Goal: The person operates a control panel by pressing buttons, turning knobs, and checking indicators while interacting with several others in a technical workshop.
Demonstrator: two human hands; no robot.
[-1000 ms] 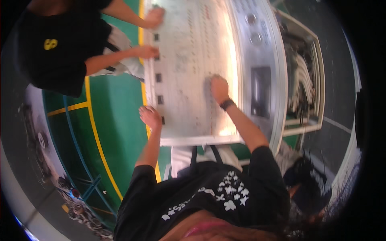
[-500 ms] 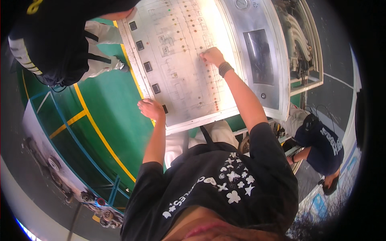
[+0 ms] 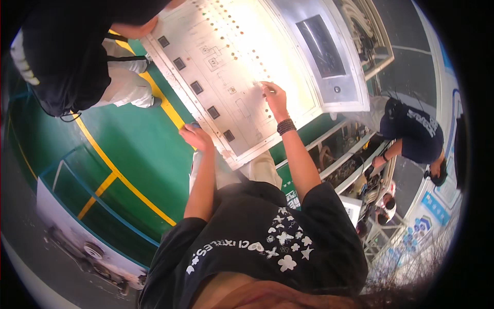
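Note:
A white test panel [image 3: 216,85] printed with a circuit diagram lies before me, dotted with small coloured sockets and with a row of black square switches [image 3: 196,87] along its left edge. My right hand [image 3: 276,103], beaded bracelet on the wrist, is over the panel's near right part. Its fingertips are pinched close to the surface by a line of sockets; a small thing seems to be between them, too small to name. My left hand [image 3: 198,138] is at the panel's left edge beside the switches. Its fingers are curled around something small and dark, mostly hidden.
A silver section with a dark screen [image 3: 320,46] adjoins the panel on the right, with an engine [image 3: 355,26] beyond. One person [image 3: 62,62] stands at the upper left, an arm at the panel; another [image 3: 411,129] bends over equipment at right. Yellow lines [image 3: 123,180] mark the green floor.
The view has turned, so the panel appears more slanted. My right hand has shifted along the sockets toward the near edge. My left hand stays by the panel's left edge.

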